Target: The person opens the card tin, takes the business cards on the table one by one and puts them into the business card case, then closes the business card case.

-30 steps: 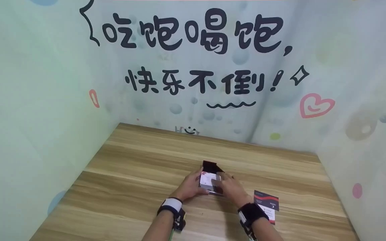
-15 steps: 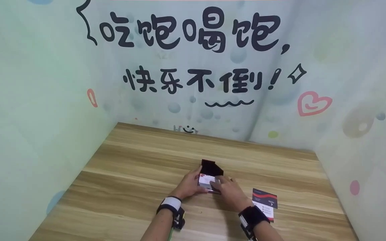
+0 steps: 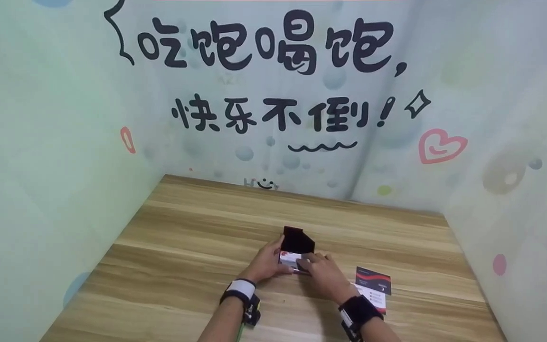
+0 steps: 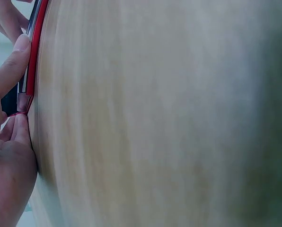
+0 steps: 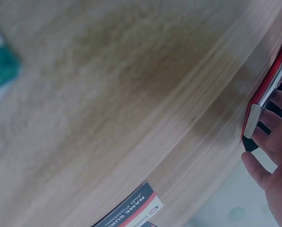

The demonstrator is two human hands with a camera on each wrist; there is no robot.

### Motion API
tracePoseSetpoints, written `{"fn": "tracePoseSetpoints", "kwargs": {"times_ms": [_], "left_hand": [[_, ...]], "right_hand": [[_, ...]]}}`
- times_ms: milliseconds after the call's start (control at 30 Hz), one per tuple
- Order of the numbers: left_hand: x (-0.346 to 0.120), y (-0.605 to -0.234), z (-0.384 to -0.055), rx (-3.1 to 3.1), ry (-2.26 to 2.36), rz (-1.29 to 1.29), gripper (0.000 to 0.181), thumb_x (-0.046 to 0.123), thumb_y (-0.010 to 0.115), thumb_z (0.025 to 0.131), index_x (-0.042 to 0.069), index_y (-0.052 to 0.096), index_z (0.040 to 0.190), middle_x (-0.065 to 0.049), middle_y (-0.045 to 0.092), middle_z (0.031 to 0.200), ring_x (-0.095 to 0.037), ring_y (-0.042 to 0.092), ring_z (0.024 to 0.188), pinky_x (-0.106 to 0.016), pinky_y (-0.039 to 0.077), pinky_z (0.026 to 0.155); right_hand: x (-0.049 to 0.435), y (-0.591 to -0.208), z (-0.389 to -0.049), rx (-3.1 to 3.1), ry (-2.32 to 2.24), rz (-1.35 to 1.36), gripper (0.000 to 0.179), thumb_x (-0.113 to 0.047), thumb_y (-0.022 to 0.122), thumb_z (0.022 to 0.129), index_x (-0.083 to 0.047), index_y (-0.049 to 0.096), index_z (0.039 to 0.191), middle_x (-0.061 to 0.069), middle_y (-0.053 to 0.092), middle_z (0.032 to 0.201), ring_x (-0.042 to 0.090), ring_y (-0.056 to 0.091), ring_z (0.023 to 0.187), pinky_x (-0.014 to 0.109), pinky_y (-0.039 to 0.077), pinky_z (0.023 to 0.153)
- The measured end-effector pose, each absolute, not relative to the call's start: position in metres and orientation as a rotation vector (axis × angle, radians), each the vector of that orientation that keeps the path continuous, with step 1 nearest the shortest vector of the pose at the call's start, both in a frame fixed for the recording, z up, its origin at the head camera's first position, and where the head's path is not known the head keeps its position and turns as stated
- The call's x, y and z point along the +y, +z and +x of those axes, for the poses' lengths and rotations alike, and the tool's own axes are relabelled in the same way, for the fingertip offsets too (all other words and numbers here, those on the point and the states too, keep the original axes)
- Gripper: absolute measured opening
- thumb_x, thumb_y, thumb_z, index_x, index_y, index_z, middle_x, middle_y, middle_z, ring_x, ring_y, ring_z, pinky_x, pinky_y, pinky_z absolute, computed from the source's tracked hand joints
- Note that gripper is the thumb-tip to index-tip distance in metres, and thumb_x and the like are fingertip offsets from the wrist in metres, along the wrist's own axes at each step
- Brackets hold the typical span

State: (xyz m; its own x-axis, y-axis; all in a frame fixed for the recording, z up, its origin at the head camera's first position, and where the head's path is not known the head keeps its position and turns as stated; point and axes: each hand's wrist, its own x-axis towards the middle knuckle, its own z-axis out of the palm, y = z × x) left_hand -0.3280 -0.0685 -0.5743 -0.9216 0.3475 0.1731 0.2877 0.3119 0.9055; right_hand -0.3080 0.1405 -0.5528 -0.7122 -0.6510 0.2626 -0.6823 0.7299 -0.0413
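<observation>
A business card case with a black inside lies with its lid raised between the two hands. In the left wrist view its red shell and a metal edge show. My left hand grips the case from the left side, with the thumb along its near edge. A white card with a red mark lies in the near half of the case, partly covered. My right hand rests its fingers on this card. In the right wrist view, the right thumb stands away from the case.
On the wooden table, right of the right wrist, a dark card with a red stripe overlaps a white printed card. Printed curtains border the table at the back and sides.
The card in the case has slid toward the near edge under the right fingers, baring more of the black inside. The right hand has shifted slightly nearer; the left keeps its grip.
</observation>
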Motion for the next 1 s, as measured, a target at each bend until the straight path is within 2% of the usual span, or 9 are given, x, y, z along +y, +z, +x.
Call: {"fn": "tracePoseSetpoints", "kwargs": {"times_ms": [200,333,433,567,667,833,1000], "left_hand": [[-0.069,-0.575,-0.326,2.459,1.751,0.596,0.101,0.000,0.083,0.076,-0.013,0.019,0.153,-0.033,0.018,0.161,-0.043,0.032,0.147,-0.046,0.033,0.121],[-0.069,-0.576,-0.327,2.504,1.711,0.571,0.101,0.002,0.084,0.076,-0.013,0.021,0.153,-0.034,0.020,0.160,-0.043,0.030,0.148,-0.046,0.032,0.121],[-0.068,-0.577,-0.328,2.531,1.688,0.569,0.102,0.004,0.086,0.075,-0.012,0.022,0.153,-0.033,0.022,0.160,-0.043,0.030,0.148,-0.046,0.031,0.121],[-0.069,-0.577,-0.329,2.549,1.680,0.587,0.103,0.004,0.086,0.074,-0.013,0.022,0.152,-0.033,0.023,0.160,-0.043,0.029,0.149,-0.048,0.028,0.123],[-0.069,-0.579,-0.330,2.571,1.671,0.596,0.102,0.005,0.087,0.073,-0.013,0.024,0.152,-0.033,0.025,0.159,-0.043,0.028,0.149,-0.049,0.026,0.124],[-0.068,-0.580,-0.331,2.558,1.663,0.589,0.103,0.007,0.086,0.074,-0.012,0.022,0.152,-0.032,0.024,0.160,-0.042,0.028,0.149,-0.048,0.027,0.124],[-0.069,-0.577,-0.331,2.544,1.659,0.577,0.103,0.007,0.086,0.075,-0.012,0.021,0.153,-0.034,0.022,0.160,-0.043,0.029,0.149,-0.048,0.028,0.123]], "right_hand": [[0.140,-0.553,-0.303,-2.673,0.158,1.062,0.047,0.005,0.067,0.077,-0.006,0.069,0.122,0.012,0.069,0.121,0.031,0.065,0.108,0.051,0.055,0.088],[0.143,-0.553,-0.302,-2.626,0.190,1.067,0.047,0.008,0.065,0.075,-0.004,0.069,0.120,0.011,0.069,0.118,0.029,0.065,0.108,0.048,0.056,0.087],[0.149,-0.552,-0.302,-2.580,0.235,1.041,0.039,0.003,0.067,0.081,-0.005,0.068,0.119,0.012,0.068,0.118,0.029,0.066,0.108,0.046,0.056,0.086],[0.161,-0.552,-0.304,-2.557,0.315,0.994,0.033,-0.012,0.071,0.088,-0.005,0.067,0.120,0.014,0.067,0.118,0.031,0.067,0.107,0.048,0.056,0.085],[0.172,-0.549,-0.303,-2.608,0.398,0.970,0.041,-0.024,0.075,0.088,-0.003,0.066,0.122,0.016,0.066,0.121,0.035,0.066,0.109,0.055,0.055,0.089],[0.195,-0.541,-0.299,-2.794,0.544,0.861,0.067,-0.043,0.079,0.082,-0.001,0.061,0.132,0.020,0.060,0.133,0.041,0.059,0.121,0.066,0.048,0.101],[0.219,-0.539,-0.295,-2.843,0.601,0.807,0.069,-0.042,0.081,0.080,-0.001,0.062,0.132,0.020,0.060,0.134,0.040,0.058,0.124,0.064,0.047,0.102]]}}
